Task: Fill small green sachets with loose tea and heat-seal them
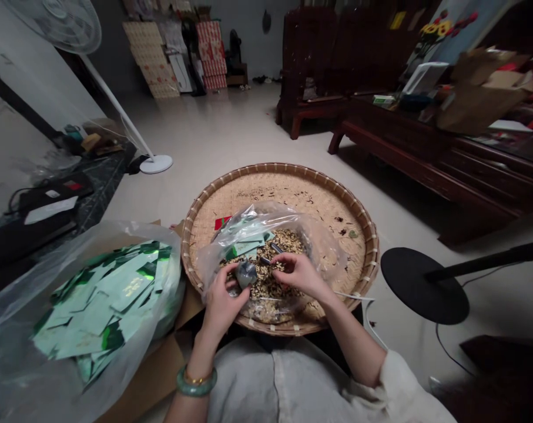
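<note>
A round woven bamboo tray [279,188] lies in front of me, scattered with dark flecks. On it sits a clear plastic bag [266,223] holding a mix of dark and pale dried bits [270,288] and several pale green packets [246,244]. My left hand [222,299] grips a small grey rounded object [246,274], perhaps foil. My right hand [299,274] pinches a small dark metal tool [266,260] close to that object. Both hands rest over the bag. To my left, a larger plastic bag [85,305] holds many green-and-pale foil packets [103,305].
Cardboard [160,370] lies under the left bag and the tray's near edge. A black round fan base [425,285] stands on the floor to the right, with a cable nearby. A white fan stand [156,164] and dark wooden furniture [425,158] stand farther off.
</note>
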A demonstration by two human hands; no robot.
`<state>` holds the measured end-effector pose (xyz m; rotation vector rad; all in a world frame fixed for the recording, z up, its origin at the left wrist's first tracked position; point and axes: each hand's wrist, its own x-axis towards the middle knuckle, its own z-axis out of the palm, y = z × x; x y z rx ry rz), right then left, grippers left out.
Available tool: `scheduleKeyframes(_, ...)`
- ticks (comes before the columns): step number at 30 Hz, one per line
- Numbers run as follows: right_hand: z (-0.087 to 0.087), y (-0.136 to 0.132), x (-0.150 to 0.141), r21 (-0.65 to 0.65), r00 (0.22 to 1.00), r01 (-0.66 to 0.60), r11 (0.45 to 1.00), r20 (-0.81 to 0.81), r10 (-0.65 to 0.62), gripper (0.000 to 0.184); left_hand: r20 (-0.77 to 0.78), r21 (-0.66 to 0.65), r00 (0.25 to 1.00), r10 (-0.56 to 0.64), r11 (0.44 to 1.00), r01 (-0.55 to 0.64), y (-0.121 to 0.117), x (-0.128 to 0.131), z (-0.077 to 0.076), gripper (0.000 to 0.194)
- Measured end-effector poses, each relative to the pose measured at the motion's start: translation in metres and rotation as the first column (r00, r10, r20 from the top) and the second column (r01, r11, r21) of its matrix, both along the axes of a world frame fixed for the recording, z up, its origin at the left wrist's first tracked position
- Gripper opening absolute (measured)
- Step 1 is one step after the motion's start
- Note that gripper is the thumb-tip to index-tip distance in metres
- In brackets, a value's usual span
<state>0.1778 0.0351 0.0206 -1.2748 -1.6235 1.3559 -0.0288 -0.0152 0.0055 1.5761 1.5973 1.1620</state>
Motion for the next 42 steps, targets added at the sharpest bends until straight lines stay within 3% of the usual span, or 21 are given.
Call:
scheduleKeyframes(4, 0.029, 0.001, 0.004, 0.191, 0.998, -0.026, 0.981, 0.058, 0.015, 0.019, -0.106, 0.059, 0.994, -0.016, 0.998, 0.022, 0.000, 0.005, 0.002, 0.043)
scheduleKeyframes(9, 0.064, -0.004, -0.004, 0.439, 0.954, -0.203, 0.875, 0.291, 0.075, 0.021, -0.161, 0.104, 0.987, -0.030, 0.993, 0.047, 0.000, 0.010, 0.002, 0.045)
scheduleKeyframes(13, 0.070, -0.007, -0.014, 0.433, 0.870, -0.321, 0.842, 0.486, 0.082, 0.025, -0.160, 0.112, 0.986, -0.049, 0.992, 0.067, 0.000, 0.012, 0.003, 0.046)
scheduleKeyframes(17, 0.067, -0.008, -0.019, 0.401, 0.825, -0.360, 0.842, 0.558, 0.087, 0.029, -0.147, 0.089, 0.987, -0.060, 0.993, 0.073, 0.000, 0.012, 0.004, 0.047)
scheduleKeyframes(29, 0.063, -0.015, -0.022, 0.452, 0.911, -0.316, 0.834, 0.389, 0.134, 0.050, -0.145, 0.072, 0.988, -0.045, 0.996, 0.056, 0.002, 0.013, 0.001, 0.046)
scheduleKeyframes(36, 0.065, -0.022, -0.023, 0.523, 0.943, -0.278, 0.806, 0.307, 0.126, 0.044, -0.141, 0.079, 0.989, -0.033, 0.996, 0.044, 0.003, 0.013, 0.000, 0.044)
scheduleKeyframes(39, 0.068, -0.023, -0.023, 0.508, 0.952, -0.272, 0.817, 0.264, 0.152, 0.042, -0.138, 0.092, 0.990, -0.036, 0.995, 0.049, 0.003, 0.013, 0.000, 0.044)
scheduleKeyframes(42, 0.067, -0.020, -0.018, 0.504, 0.981, -0.165, 0.848, 0.173, 0.088, 0.040, -0.144, 0.099, 0.989, -0.025, 0.994, 0.040, 0.002, 0.011, 0.001, 0.045)
